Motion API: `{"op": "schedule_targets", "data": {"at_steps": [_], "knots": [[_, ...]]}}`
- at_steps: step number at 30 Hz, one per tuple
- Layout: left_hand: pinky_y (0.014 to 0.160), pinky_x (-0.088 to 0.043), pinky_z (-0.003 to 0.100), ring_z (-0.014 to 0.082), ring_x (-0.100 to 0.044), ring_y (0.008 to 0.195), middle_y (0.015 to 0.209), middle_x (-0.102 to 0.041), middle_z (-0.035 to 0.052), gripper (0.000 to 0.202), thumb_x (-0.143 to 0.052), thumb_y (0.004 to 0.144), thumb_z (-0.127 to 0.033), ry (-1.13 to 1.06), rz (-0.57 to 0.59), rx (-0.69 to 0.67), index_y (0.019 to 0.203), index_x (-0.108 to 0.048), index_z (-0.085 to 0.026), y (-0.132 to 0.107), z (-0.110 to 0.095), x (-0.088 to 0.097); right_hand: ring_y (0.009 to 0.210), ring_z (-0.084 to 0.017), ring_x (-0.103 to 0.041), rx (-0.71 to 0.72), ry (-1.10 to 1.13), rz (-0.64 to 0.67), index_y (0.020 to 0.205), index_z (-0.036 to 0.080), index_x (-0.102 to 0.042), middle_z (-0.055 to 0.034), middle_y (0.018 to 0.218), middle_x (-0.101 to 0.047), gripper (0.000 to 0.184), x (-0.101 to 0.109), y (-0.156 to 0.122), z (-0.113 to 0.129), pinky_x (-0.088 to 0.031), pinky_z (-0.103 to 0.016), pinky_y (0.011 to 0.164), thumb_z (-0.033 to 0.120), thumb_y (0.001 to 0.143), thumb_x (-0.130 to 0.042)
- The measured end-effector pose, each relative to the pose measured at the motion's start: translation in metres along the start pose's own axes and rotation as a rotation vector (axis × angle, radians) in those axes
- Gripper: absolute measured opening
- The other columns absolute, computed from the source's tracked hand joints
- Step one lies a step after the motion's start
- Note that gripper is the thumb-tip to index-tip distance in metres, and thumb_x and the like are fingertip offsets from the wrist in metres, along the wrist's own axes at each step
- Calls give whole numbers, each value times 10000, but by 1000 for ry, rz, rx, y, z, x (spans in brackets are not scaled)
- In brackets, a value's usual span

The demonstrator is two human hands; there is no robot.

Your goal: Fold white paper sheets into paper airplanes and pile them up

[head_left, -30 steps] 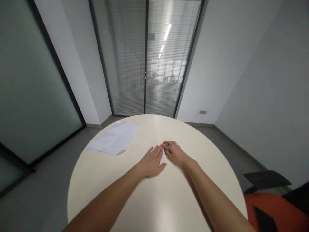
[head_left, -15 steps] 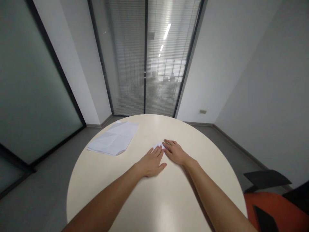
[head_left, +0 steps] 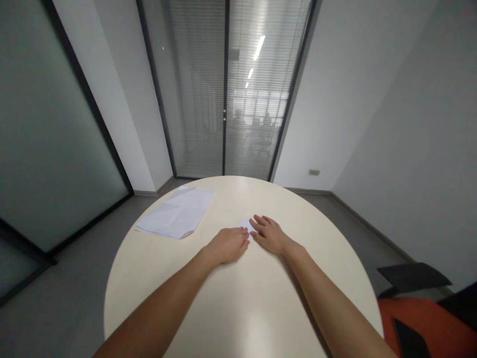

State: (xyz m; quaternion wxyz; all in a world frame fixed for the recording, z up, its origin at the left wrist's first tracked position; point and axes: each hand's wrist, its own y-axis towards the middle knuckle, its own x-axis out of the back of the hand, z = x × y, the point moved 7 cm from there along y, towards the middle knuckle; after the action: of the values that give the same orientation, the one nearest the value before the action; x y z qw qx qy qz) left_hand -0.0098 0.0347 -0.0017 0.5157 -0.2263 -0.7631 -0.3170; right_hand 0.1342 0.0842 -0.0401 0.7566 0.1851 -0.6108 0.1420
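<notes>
A small folded piece of white paper (head_left: 246, 224) lies on the round cream table (head_left: 238, 308), mostly hidden under my two hands. My left hand (head_left: 226, 245) rests on its left part with the fingers curled down, fingertips pressing the paper. Beside it, my right hand (head_left: 270, 234) lies flat with fingers stretched out on the paper's right part. Both forearms reach in from the near edge.
A stack of white creased sheets (head_left: 177, 213) lies at the table's far left. An orange chair with a black armrest (head_left: 413, 278) stands at the right. Glass doors with blinds (head_left: 225, 89) are behind the table.
My left hand has slid a little left and curled its fingers down from flat. The right hand stays almost still, and more of the small paper shows between the hands.
</notes>
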Motion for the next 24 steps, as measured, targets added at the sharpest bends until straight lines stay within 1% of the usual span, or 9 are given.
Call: {"op": "schedule_targets", "data": {"at_steps": [3, 5, 6, 7, 9, 11, 14, 20, 24], "knots": [[960, -498, 402, 269, -665, 1093, 1142, -725, 135, 360, -384, 1003, -303, 18, -27, 62, 1077, -716, -184, 1, 7, 4, 1476, -391, -270, -20, 17, 32, 1543, 255, -392, -119, 1615, -319, 666, -1, -1, 3, -228, -559, 1169, 600, 973, -407], [898, -510, 400, 274, -671, 1011, 1016, -731, 130, 342, -406, 997, -296, 60, -57, 133, 964, -729, -188, 1, 16, 6, 1479, -402, -257, -9, 31, 40, 1540, 259, -398, -120, 1618, -312, 694, -1, -1, 7, -217, -574, 1170, 632, 956, -427], [877, -512, 398, 277, -663, 999, 985, -722, 128, 319, -431, 989, -294, 80, -77, 160, 936, -726, -187, 1, 20, 7, 1479, -400, -259, 1, 37, 37, 1535, 256, -409, -121, 1617, -315, 697, 0, -1, 9, -218, -569, 1173, 633, 950, -442], [866, -511, 396, 281, -650, 1006, 987, -711, 126, 285, -463, 979, -298, 96, -101, 180, 936, -722, -186, 1, 24, 7, 1478, -395, -265, 11, 41, 33, 1528, 248, -423, -124, 1614, -322, 696, 1, -1, 11, -223, -557, 1176, 627, 945, -459], [866, -508, 393, 283, -622, 1037, 1039, -692, 119, 221, -532, 955, -314, 111, -146, 216, 999, -707, -186, -1, 30, 8, 1474, -380, -282, 37, 43, 23, 1512, 227, -451, -133, 1604, -341, 684, 2, -1, 15, -236, -531, 1181, 604, 942, -484], [882, -503, 396, 284, -601, 1059, 1082, -682, 113, 227, -575, 938, -333, 109, -165, 238, 1067, -689, -185, -2, 35, 6, 1469, -363, -301, 70, 44, 18, 1503, 203, -464, -144, 1594, -357, 680, 3, 0, 18, -247, -512, 1183, 584, 941, -493], [917, -489, 400, 281, -583, 1079, 1103, -679, 108, 256, -582, 940, -350, 88, -169, 246, 1113, -678, -186, -3, 39, 3, 1460, -353, -324, 114, 59, 5, 1501, 166, -461, -159, 1581, -376, 708, 3, 0, 22, -261, -501, 1183, 583, 931, -508], [975, -463, 388, 265, -584, 1077, 1115, -682, 92, 249, -610, 928, -311, 23, -188, 247, 1122, -690, -176, 0, 42, -1, 1447, -362, -348, 119, 84, -43, 1486, 140, -479, -170, 1557, -409, 744, 3, 0, 22, -278, -513, 1177, 584, 895, -568], [956, -467, 358, 243, -595, 1052, 1077, -689, 83, 168, -604, 923, -225, 2, -211, 259, 1040, -711, -170, 2, 45, -3, 1429, -360, -385, 138, 102, -71, 1459, 127, -510, -192, 1537, -430, 726, 3, 0, 23, -299, -527, 1168, 599, 908, -552]]}}
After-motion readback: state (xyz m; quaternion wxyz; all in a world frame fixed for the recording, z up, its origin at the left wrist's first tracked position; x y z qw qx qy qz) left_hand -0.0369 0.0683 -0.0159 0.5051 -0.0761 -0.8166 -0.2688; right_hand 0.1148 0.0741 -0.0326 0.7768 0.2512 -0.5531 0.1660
